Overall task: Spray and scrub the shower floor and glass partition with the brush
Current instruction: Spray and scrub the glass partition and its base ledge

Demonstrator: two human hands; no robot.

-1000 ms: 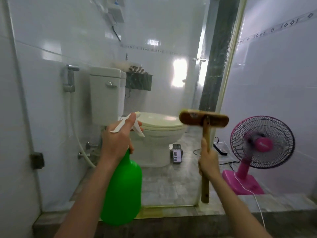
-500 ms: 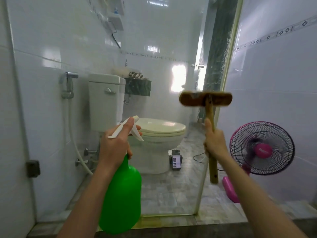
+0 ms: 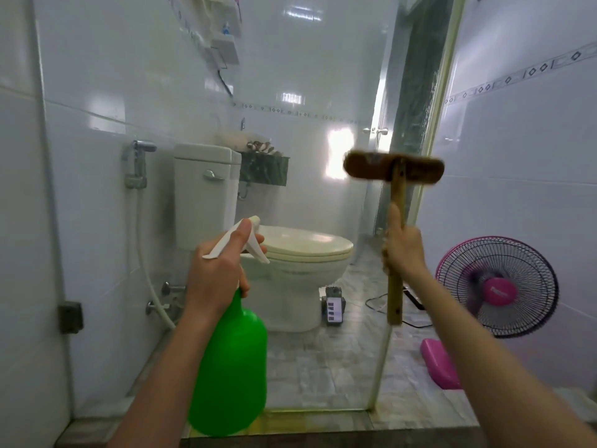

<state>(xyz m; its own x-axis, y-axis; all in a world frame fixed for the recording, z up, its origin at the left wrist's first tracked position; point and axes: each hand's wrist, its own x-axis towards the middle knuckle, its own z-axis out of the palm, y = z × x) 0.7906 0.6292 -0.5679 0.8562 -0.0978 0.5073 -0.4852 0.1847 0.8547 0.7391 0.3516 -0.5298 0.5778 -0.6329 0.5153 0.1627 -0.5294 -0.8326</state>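
Fingers (image 3: 386,257) of the right hand (image 3: 405,250) are curled round the brush (image 3: 394,171) handle, with the thumb laid up along it. Its long axis runs 6 to 12 o'clock, head crosswise at 12, before the glass (image 3: 323,76); contact cannot be told. The bottle (image 3: 231,367) neck is gripped by the left hand (image 3: 216,279), nozzle aimed at 1 o'clock. A toilet (image 3: 300,250) is seen behind the pane, and a fan (image 3: 497,286) at 3 o'clock, neither judged to be in the way.

Head camera faces the glass partition (image 3: 323,66), close.
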